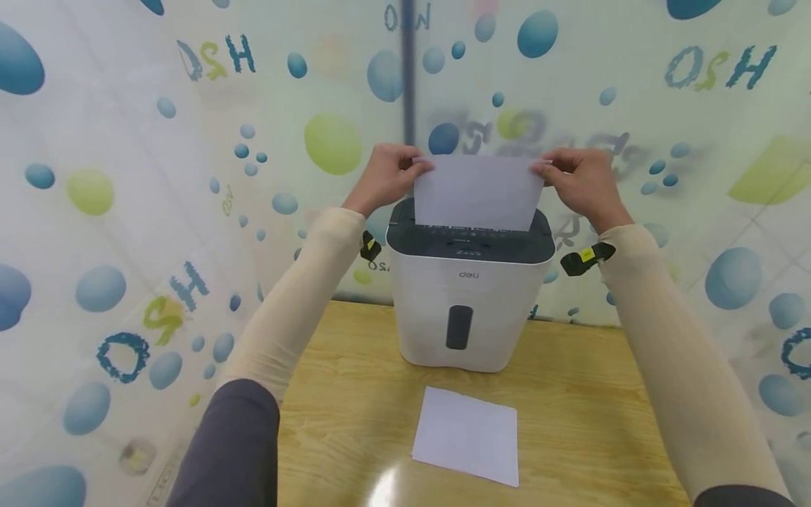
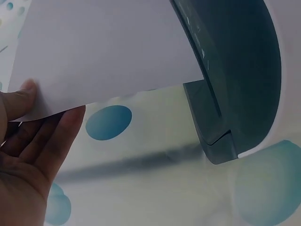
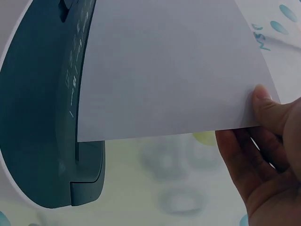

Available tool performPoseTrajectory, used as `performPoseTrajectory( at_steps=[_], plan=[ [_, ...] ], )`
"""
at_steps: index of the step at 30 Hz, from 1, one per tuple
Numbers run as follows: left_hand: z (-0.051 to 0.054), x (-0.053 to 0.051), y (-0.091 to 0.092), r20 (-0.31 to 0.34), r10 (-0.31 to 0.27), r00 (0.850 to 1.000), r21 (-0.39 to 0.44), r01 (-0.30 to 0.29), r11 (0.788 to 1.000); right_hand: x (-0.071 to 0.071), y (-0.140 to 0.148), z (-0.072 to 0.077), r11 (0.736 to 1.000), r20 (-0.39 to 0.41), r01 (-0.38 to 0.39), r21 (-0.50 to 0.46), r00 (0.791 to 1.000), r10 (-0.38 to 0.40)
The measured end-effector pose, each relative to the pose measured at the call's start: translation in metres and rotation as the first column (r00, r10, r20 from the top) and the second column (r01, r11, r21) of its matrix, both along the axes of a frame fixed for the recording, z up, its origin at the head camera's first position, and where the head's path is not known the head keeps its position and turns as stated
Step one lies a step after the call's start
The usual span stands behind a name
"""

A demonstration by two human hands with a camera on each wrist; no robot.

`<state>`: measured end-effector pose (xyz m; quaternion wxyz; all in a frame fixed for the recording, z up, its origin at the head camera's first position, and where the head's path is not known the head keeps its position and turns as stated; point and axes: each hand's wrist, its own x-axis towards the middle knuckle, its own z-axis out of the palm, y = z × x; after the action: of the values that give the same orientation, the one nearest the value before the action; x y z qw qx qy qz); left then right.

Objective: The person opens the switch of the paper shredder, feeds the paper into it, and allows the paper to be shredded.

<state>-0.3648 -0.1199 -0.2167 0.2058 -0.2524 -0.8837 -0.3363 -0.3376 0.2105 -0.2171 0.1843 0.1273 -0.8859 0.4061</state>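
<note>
A white sheet of paper [image 1: 476,191] stands upright with its lower edge at the slot in the dark top of a paper shredder [image 1: 469,303]. At the sheet's upper left corner my left hand [image 1: 391,174] pinches it between thumb and fingers. My right hand [image 1: 583,179] holds the upper right corner the same way. In the left wrist view the thumb of the left hand [image 2: 35,132] lies on the paper's face, fingers behind. The right wrist view shows the right hand [image 3: 268,146] gripping likewise. Whether the lower edge is inside the slot is hard to tell.
Several white sheets [image 1: 467,436] lie stacked on the wooden table [image 1: 355,394] in front of the shredder. Behind it hangs a curtain [image 1: 253,176] printed with blue and green ovals, with a dark vertical pole [image 1: 408,77] showing at the back.
</note>
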Motion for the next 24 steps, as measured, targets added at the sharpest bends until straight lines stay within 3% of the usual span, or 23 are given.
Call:
performPoseTrajectory(
  at_steps=[9,16,24],
  plan=[
    [-0.002,-0.022,0.004,0.007,0.021,1.0,-0.018,-0.021,1.0,-0.019,-0.001,-0.005,0.999,0.012,0.032,-0.035,0.999,-0.032],
    [-0.006,-0.029,0.002,0.044,0.041,0.998,-0.005,-0.041,0.999,-0.03,-0.004,-0.009,0.999,-0.003,0.017,-0.042,1.0,-0.017],
    [-0.009,-0.034,0.002,0.028,0.038,0.999,-0.002,-0.038,0.999,-0.035,-0.007,-0.011,0.999,0.005,0.033,-0.019,0.999,-0.033]
  ],
)
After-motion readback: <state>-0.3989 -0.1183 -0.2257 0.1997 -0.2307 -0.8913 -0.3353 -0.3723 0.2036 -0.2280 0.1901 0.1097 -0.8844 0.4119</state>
